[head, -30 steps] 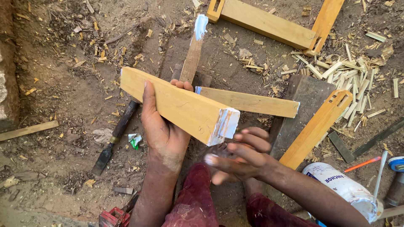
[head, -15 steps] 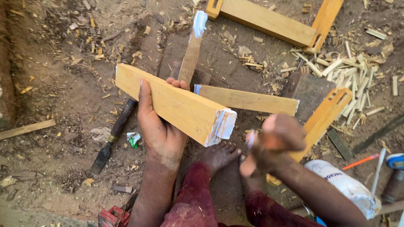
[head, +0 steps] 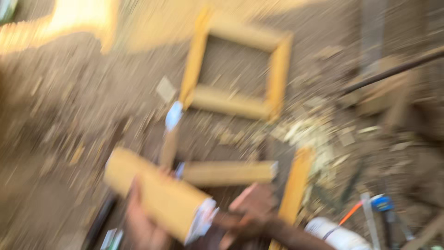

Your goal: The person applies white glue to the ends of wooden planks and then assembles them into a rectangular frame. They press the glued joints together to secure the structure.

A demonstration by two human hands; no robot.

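heavily blurred view of a dirt floor strewn with wood chips. left hand wrapped under a thick pale wood block, near and left of centre, held tilted off the floor. right hand just right of the block's pale end; cannot tell whether closed on anything. thinner slat lying flat just beyond the block, another slat slanting at right. farther off, a joined square wooden frame, seemingly finished. judging by that, one frame done, loose pieces not yet joined. white tube at near right.
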